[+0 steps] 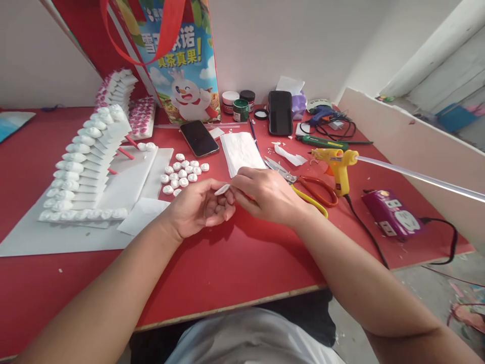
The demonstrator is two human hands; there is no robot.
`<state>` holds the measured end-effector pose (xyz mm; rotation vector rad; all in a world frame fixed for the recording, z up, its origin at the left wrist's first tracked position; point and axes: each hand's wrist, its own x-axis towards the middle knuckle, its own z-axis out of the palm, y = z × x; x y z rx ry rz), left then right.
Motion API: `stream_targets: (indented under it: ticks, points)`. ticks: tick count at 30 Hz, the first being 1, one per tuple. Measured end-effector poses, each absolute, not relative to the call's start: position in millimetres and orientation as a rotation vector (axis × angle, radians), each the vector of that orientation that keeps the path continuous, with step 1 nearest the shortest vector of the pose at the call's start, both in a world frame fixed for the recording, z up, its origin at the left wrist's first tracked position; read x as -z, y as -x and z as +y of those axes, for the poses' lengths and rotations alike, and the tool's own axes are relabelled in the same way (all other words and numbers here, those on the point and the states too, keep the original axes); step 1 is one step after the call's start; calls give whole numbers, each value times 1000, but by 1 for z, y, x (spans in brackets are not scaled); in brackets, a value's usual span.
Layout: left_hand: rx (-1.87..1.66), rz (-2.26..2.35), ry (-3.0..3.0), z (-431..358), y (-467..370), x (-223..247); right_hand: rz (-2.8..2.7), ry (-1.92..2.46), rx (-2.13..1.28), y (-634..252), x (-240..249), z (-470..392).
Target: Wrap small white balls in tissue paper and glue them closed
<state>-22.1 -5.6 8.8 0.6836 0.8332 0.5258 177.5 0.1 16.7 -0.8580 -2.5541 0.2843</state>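
Observation:
A small folded white paper piece [222, 190] is pinched by my left hand [200, 206], between thumb and forefinger, palm turned up. My right hand [264, 193] is closed at the paper's right end, its fingertips touching it and partly hidden behind the knuckles. Left of my hands lie several small white rolled rosettes [183, 173] in a loose cluster. Just beyond my right hand is a stack of white paper sheets [242, 150]. A curved white structure [87, 162] edged with white rosettes stands at the left on a white board [76, 240].
Scissors [316, 189] with red and yellow handles and a yellow glue gun [337, 164] lie to the right, near a purple box [392, 212]. Two phones [199, 138], paint jars [241, 109] and a tall gift bag [189, 76] are at the back of the red table [242, 273].

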Motion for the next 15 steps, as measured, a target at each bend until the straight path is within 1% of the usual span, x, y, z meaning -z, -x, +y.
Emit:
stream_targets:
  ticks: [5,10,15]
  points:
    - [-598,809,-605,-8,23,-10,-2594,898,-241,-178,-16,1]
    - [-622,830,-671,-10,23,-9,-2579,918,-359,-179,-17,1]
    - [-696,845,-774,-12,22,-8,-2325,1002,-491,-179,-17,-2]
